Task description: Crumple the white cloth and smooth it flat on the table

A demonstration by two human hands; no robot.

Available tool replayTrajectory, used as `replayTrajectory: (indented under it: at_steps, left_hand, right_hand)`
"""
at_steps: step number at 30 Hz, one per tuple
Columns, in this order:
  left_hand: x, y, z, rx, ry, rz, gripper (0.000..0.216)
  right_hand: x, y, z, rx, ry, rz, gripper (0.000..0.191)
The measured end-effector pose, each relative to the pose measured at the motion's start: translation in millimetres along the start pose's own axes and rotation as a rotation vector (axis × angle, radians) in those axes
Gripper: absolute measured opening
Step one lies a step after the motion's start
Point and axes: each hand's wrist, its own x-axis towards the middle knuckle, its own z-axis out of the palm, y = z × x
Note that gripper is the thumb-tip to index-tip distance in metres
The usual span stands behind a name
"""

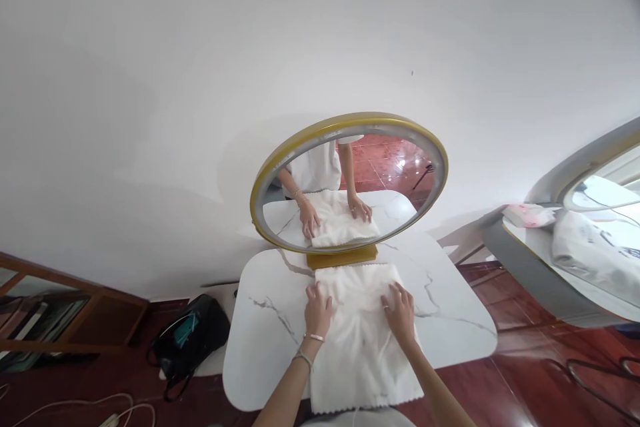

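Now, bookcase [97,320]: far to your left, wooden, with books [43,321] standing in it.
White cable [95,402]: curled across the dark red tiled floor [175,409] below the bookcase.
Black bag [205,330]: slumped near the left side of your tabletop, a teal item [185,329] showing at its opening.
Tabletop [265,347]: white with grey marble veins and rounded corners, set before a pale wall [165,80].
Round mirror [350,173]: gold-rimmed, upright on a gold base [343,257] at the back of your tabletop; it reflects both your hands, the cloth and part of your white top.
Left hand [317,312]: on the cloth's left edge, your fingers bent and slightly apart, thumb held off from them; you wear two bracelets [316,337] at this wrist.
White towel-like cloth [363,340]: laid out between and under your hands, scalloped at its ends, creased through the middle; its far end lies just before the gold base, its near end at the tabletop's front edge.
Right hand [400,312]: on the cloth's right side, your fingers spread and bent, tips resting on the fabric; one carries a ring.
Second table [540,287]: at your far right, bearing a pink-and-white packet [529,215], white fabric with dark print [590,250] and another round mirror [607,190], cut off by the view.
Metal legs [580,373]: bent tubes low on your right.
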Motion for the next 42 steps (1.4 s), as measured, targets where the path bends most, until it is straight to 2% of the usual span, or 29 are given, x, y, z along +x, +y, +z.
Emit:
replayTrajectory:
  at_steps: [2,5,8,12,15,17,20,22,25,29,32,35,38,42]
  left_hand:
    - [7.0,1.3,3.1,-0.003,0.013,-0.039,0.038]
    - [8.8,4.5,4.2,-0.025,0.037,-0.039,0.033]
    - [3.4,6.8,2.1,-0.058,0.070,-0.040,0.022]
    - [-8.0,2.0,-8.0,-0.121,0.153,-0.053,0.009]
    - [-12.4,-6.5,-25.6,-0.188,0.248,-0.069,0.010]
    - [-9.2,-11.0,-42.7,-0.297,0.364,-0.086,0.015]
    - [8.3,-13.6,-71.2,-0.546,0.563,-0.141,0.023]
    - [27.3,-14.0,-86.1,-0.691,0.643,-0.195,0.025]
    - [59.8,-15.7,-94.0,-0.836,0.701,-0.273,0.027]
    - [94.3,-17.4,-81.3,-1.006,0.733,-0.390,0.037]
    - [108.1,-17.4,-69.6,-1.096,0.728,-0.454,0.046]
    - [114.3,-18.2,-64.7,-1.142,0.715,-0.473,0.051]
    - [114.8,-18.5,-66.4,-1.138,0.694,-0.434,0.050]
    - [107.2,-12.3,-73.6,-1.033,0.683,-0.325,0.042]
  right_hand:
    - [4.1,1.7,6.7,-0.032,0.020,0.119,0.047]
    - [15.0,-0.8,15.4,-0.053,-0.086,0.228,0.038]
    - [26.7,-7.4,15.7,-0.044,-0.157,0.220,0.025]
    - [33.1,-25.8,3.3,-0.007,-0.192,0.126,0.025]
    - [36.0,-49.0,-6.7,0.114,-0.184,0.091,0.028]
    - [41.6,-68.5,-9.3,0.291,-0.157,0.097,0.026]
    - [57.2,-101.5,-5.1,0.601,-0.105,0.103,0.022]
    - [69.6,-123.8,1.8,0.723,-0.059,0.071,0.021]
    - [83.8,-151.4,15.4,0.721,-0.010,-0.052,0.019]
    - [87.5,-163.8,37.4,0.531,-0.029,-0.269,0.032]
    - [87.4,-153.0,51.6,0.359,0.036,-0.428,0.038]
    - [93.5,-136.4,56.7,0.243,0.081,-0.674,0.030]
    - [103.6,-124.8,53.5,0.201,0.021,-0.861,0.028]
    - [114.6,-117.6,49.8,0.048,-0.142,-0.967,0.043]
